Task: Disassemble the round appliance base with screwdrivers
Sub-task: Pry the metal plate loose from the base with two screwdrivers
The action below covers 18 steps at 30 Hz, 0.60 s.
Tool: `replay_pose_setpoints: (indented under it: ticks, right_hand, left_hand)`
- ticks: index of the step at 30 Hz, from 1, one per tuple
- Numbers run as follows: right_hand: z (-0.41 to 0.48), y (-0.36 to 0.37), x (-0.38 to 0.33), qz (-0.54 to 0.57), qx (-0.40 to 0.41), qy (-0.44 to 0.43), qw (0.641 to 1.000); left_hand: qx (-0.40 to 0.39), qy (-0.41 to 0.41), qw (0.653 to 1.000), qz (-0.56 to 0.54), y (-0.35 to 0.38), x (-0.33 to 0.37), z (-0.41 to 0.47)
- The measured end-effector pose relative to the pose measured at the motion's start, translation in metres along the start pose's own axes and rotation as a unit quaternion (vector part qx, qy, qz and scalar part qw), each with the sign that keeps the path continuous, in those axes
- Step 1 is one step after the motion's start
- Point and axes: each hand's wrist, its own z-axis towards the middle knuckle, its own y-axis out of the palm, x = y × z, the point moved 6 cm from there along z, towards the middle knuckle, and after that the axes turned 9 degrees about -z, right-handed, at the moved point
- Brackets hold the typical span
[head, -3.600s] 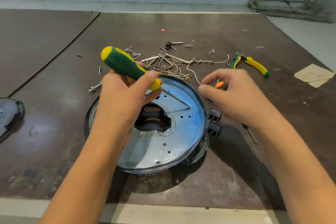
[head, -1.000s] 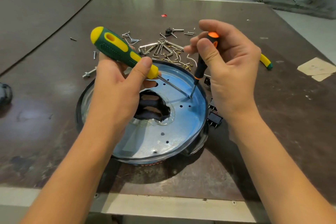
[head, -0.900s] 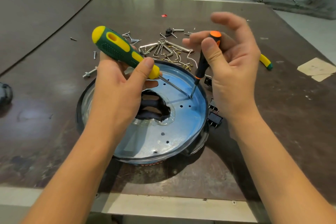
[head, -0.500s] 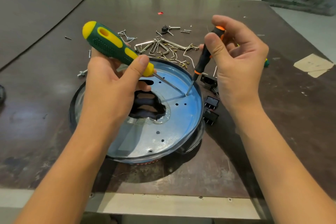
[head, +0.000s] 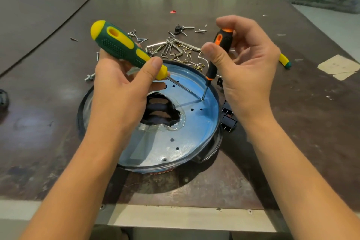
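Observation:
The round appliance base [head: 187, 138], a shiny metal disc with a black rim and a jagged dark hole in its middle, lies flat on the brown table. My left hand [head: 120, 91] grips a green and yellow screwdriver [head: 124, 48], whose shaft slants down to the right part of the disc. My right hand [head: 247, 68] pinches a slim black and orange screwdriver [head: 218, 50] between thumb and fingers. Its tip stands on the disc beside the other tip, near the right rim.
Loose screws, hooks and wire bits [head: 175, 46] are scattered behind the base. Two black switches [head: 228, 121] sit at its right edge. Yellow and green pliers [head: 284, 60] show behind my right hand. A dark object [head: 3, 97] lies at the far left. The table's front edge [head: 175, 214] is close.
My right hand picked up the small orange screwdriver, set its tip on the disc beside the other tip, and has been shifting its fingers on the handle. My left hand has stayed in place.

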Motion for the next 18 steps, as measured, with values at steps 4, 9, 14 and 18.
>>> replay_pose_setpoints:
  ticks: [4,9,14,18]
  right_hand:
    - [0.002,0.002,-0.001,0.021,-0.052,0.008,0.998]
    - [0.001,-0.001,0.002,0.02,-0.038,0.046,0.998]
    - [0.007,-0.007,0.004,0.015,-0.017,0.034,0.999]
    - [0.006,-0.006,0.009,0.046,-0.018,0.06,0.997]
  left_hand:
    - [0.011,0.004,1.0,0.005,-0.003,0.001,-0.001]
    - [0.03,-0.005,1.0,-0.007,-0.007,0.0,-0.001]
    - [0.039,-0.006,0.999,-0.005,-0.009,0.0,0.0]
    - [0.051,-0.019,0.998,-0.018,-0.013,-0.004,0.001]
